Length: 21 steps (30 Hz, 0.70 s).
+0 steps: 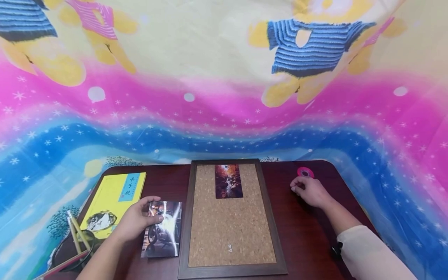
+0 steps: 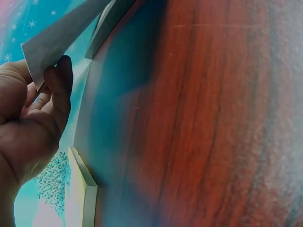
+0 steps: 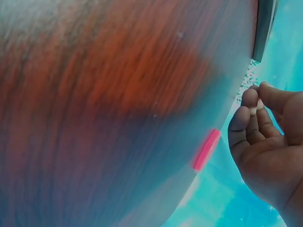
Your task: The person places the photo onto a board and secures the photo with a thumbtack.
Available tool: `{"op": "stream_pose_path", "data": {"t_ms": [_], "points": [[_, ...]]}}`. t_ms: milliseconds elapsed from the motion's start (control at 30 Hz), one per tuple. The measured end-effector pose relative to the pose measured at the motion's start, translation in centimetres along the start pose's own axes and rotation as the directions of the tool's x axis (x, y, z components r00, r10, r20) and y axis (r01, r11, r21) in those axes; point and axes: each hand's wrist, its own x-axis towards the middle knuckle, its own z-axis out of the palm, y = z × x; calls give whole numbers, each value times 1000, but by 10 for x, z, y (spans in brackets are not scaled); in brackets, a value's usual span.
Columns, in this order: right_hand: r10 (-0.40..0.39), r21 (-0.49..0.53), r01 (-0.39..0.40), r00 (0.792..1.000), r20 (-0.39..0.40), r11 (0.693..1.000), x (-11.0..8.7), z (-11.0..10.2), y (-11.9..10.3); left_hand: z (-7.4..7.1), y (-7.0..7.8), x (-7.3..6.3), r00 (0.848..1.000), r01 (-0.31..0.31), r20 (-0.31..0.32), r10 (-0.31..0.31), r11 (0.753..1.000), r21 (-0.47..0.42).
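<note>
My left hand pinches a glossy photo of a motorcycle, thumb on its front. In the left wrist view the photo shows its pale back, tilted above the table. Right of it lies a framed cork board, with a picture of a stream among autumn trees at its top. My right hand is just in front of a pink-red disc, thumb and index fingertips together. A small pale thing shows at those fingertips; I cannot tell what it is.
A yellow book with a blue label lies at the left of the dark red wooden table. In front of it, a dark round holder contains several pencils. A patterned cloth hangs behind and around the table.
</note>
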Motion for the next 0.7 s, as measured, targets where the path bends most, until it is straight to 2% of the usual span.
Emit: {"op": "stream_pose_path", "data": {"t_ms": [200, 300, 433, 700], "points": [[-7, 6, 7, 1000, -8, 1000, -2, -1, -4, 1, 9, 1, 1000, -7, 20, 9, 997, -76], [-11, 9, 11, 1000, -16, 1000, -2, 0, -5, 4, 14, 3, 999, -32, 40, 36, 994, -105], [-11, 18, 11, 1000, -18, 1000, -2, 1, -6, 13, 17, 7, 996, -63, 58, 70, 991, -115], [-21, 53, 22, 1000, -15, 998, -4, 5, -13, 34, 26, 10, 995, -56, 76, 68, 985, -161]]}}
